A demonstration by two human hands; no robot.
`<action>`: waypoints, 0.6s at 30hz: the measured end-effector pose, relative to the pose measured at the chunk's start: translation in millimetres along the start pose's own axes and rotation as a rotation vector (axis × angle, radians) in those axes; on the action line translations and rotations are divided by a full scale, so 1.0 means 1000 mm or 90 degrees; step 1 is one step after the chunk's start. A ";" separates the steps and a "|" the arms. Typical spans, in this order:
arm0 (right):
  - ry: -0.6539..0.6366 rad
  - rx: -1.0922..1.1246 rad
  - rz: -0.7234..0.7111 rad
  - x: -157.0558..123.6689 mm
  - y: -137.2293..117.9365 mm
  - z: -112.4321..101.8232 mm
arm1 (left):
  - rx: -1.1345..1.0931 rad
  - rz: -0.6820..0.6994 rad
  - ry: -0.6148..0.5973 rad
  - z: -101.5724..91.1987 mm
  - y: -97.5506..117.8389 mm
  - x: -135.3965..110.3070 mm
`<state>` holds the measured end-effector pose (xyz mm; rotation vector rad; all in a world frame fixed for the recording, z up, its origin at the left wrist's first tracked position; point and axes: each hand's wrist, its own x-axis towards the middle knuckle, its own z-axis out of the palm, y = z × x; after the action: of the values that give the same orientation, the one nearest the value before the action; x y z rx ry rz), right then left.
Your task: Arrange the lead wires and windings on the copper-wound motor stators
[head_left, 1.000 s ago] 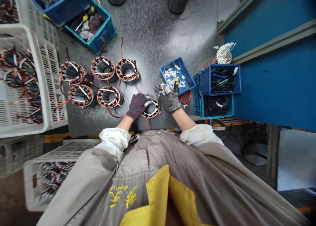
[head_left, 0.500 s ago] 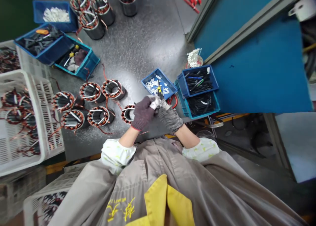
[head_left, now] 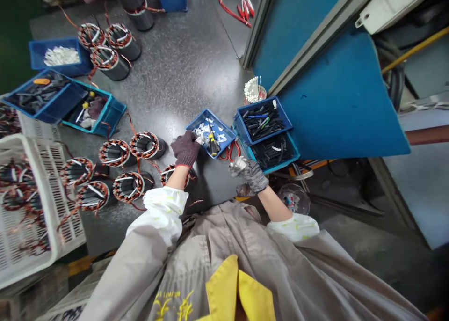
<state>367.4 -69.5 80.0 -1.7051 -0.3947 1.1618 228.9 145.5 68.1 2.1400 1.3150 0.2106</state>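
Note:
My left hand [head_left: 185, 149], in a dark purple knit glove, reaches to the near rim of a small blue tray [head_left: 196, 127] that holds white pieces. Its fingertips meet a white scrap [head_left: 199, 141], and I cannot tell if they grip it. My right hand [head_left: 251, 175], in a grey coated glove, pinches a white strip bundle [head_left: 240, 163] beside the tray. A yellow-handled tool [head_left: 212, 144] lies in the tray. A copper-wound motor stator [head_left: 171, 173] sits half hidden under my left forearm.
Several more wound stators [head_left: 121, 152] stand on the speckled dark bench [head_left: 182, 63]. A white slatted crate [head_left: 35, 194] holds others at left. Blue bins of black parts [head_left: 263, 124] stand right of the tray, red-handled scissors [head_left: 229, 151] beside them, and a blue panel [head_left: 336, 96] beyond.
My hands have come apart: the left has moved onto the tray rim and the right has drawn back with the white strip. The whole view has swung, showing more of the bench.

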 end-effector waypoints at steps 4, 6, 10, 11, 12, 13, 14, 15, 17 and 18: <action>0.090 -0.131 -0.106 0.011 -0.021 -0.047 | 0.032 -0.019 0.002 -0.014 0.002 -0.010; 0.159 -0.215 -0.140 0.024 -0.038 -0.071 | 0.031 -0.050 0.012 -0.021 -0.001 -0.019; 0.199 -0.694 -0.167 0.061 -0.080 -0.101 | -0.028 -0.075 0.078 -0.028 -0.008 -0.047; 0.159 -0.802 -0.163 0.072 -0.090 -0.103 | -0.057 -0.072 0.085 -0.029 -0.010 -0.057; 0.109 -0.870 -0.156 0.083 -0.098 -0.102 | -0.086 -0.072 0.087 -0.029 -0.011 -0.068; 0.060 -0.907 -0.150 0.093 -0.105 -0.099 | -0.109 -0.078 0.082 -0.030 -0.012 -0.080; 0.018 -0.923 -0.146 0.101 -0.111 -0.095 | -0.127 -0.087 0.076 -0.031 -0.013 -0.093; -0.017 -0.932 -0.145 0.106 -0.115 -0.089 | -0.145 -0.098 0.069 -0.033 -0.014 -0.108; -0.075 -0.960 -0.158 0.107 -0.121 -0.077 | -0.191 -0.107 0.063 -0.037 -0.016 -0.137; -0.093 -0.972 -0.174 0.104 -0.123 -0.072 | -0.225 -0.104 0.057 -0.039 -0.017 -0.151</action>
<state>508.9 19.8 135.2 -2.6274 -1.8774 0.7114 125.0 38.6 116.1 1.7376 1.3799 0.4411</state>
